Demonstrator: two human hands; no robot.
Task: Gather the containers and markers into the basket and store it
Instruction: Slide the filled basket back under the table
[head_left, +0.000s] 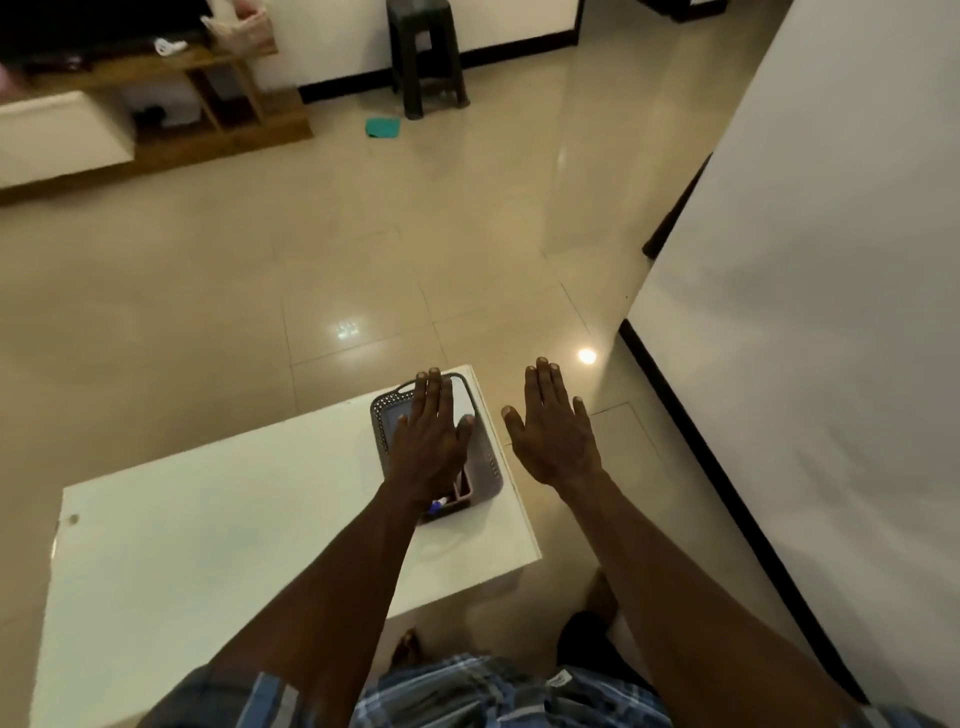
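Our left hand (431, 431) hovers flat, fingers straight, over the basket (485, 457) at the table's (208, 519) far right corner; its long axis runs near-far. Our right hand (553, 426), fingers spread, holding nothing, waits just right.

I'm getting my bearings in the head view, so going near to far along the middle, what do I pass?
White table → grey basket under the left hand → teal cloth on the floor → dark plastic stool.
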